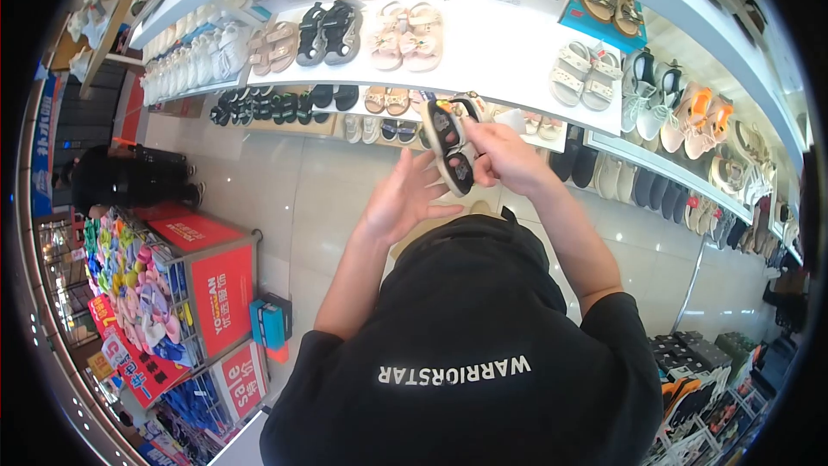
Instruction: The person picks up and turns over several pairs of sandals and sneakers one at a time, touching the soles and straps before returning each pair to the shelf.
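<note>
Showing two dark, rounded pads inside a pale rim, the sandal sits at 12 o'clock from the chest, tilted up on its long axis; can't tell if a second one is tucked behind it. The pads look matte with some pale marking, too small to read. Right hand is at 1 o'clock, fingers curled and gripping the sandal by its side, elbow bent with the forearm angling inward. Left hand is at 11, open and empty, fingers spread toward the sandal's edge; can't tell if they touch. Beyond, also around 12, there's a smooth, glossy white shelf with chunky pale pink sandals on it, and strappy white sandals at 1. Over at 9 o'clock, a flat red sign fronts a wire bin.
</note>
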Tool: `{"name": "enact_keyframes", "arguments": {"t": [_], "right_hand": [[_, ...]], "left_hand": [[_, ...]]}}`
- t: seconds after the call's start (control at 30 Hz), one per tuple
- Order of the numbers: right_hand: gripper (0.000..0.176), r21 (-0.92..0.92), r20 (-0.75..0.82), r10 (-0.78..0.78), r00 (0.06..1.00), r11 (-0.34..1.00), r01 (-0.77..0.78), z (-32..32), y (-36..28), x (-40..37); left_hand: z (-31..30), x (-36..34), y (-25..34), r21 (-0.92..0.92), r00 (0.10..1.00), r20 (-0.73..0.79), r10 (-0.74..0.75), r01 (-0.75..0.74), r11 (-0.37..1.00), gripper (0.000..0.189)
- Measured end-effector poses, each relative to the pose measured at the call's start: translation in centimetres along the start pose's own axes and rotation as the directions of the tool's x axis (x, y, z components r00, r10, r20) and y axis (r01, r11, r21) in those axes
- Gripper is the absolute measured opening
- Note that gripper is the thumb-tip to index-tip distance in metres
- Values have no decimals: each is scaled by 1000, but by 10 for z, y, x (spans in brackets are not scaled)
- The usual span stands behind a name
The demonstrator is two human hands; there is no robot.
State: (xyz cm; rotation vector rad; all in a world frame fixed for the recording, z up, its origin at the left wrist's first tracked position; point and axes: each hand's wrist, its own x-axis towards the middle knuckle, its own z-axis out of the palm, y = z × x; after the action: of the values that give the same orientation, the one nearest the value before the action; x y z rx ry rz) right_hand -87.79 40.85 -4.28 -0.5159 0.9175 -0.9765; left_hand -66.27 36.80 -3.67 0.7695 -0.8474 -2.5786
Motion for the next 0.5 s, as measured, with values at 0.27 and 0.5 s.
{"name": "enact_keyframes", "arguments": {"t": [0.27, 0.5], "right_hand": [[39, -591, -149, -208, 967, 802, 81, -7, 12, -9], [34, -963, -171, -489, 855, 268, -39, -47, -5, 30]], "left_hand": [[-2, 8, -20, -66, 999, -5, 44, -44, 997, 72], [2, 18, -20, -116, 998, 49, 33, -27, 993, 74]]}}
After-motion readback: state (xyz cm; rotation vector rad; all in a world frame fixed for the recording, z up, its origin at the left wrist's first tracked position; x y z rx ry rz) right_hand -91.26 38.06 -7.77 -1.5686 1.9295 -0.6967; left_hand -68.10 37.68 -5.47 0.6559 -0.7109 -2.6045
